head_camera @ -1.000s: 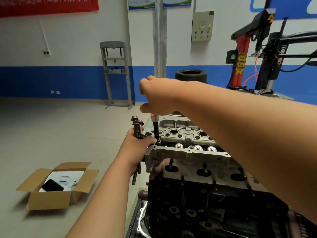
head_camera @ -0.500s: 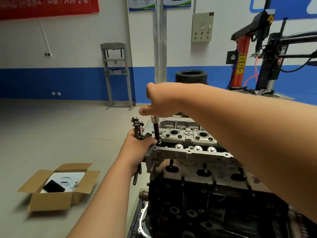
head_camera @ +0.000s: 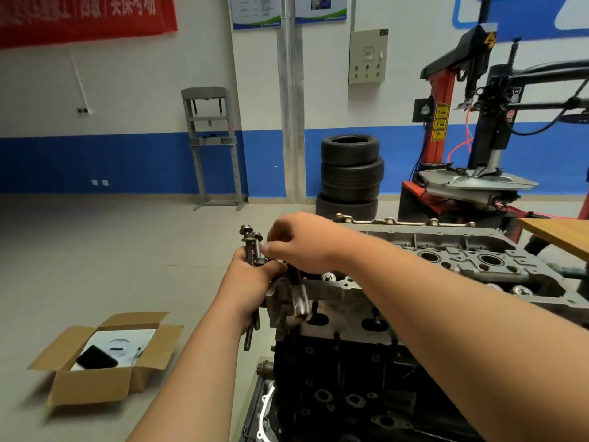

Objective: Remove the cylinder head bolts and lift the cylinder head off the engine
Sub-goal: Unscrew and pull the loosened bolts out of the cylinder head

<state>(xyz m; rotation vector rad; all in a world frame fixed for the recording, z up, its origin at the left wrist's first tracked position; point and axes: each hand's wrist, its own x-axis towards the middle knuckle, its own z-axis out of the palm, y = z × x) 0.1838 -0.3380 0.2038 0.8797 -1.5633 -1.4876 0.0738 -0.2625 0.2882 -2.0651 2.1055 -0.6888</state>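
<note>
The grey aluminium cylinder head sits on top of the black engine block. At the head's near left corner my left hand grips a bundle of long dark cylinder head bolts, heads up and threaded ends hanging below the fist. My right hand is right beside it with fingers curled, pinching the top of another long bolt. That bolt slants down, blurred, in front of the head's side face. Whether its tip touches the head I cannot tell.
An open cardboard box with a black phone and papers lies on the floor to the left. Stacked tyres, a grey shop press and a red tyre changer stand behind. A wooden tabletop edge is at right.
My right hand dropped from above the head's corner to beside my left hand, and the upright bolt it held now slants outside the head. The camera has moved closer.
</note>
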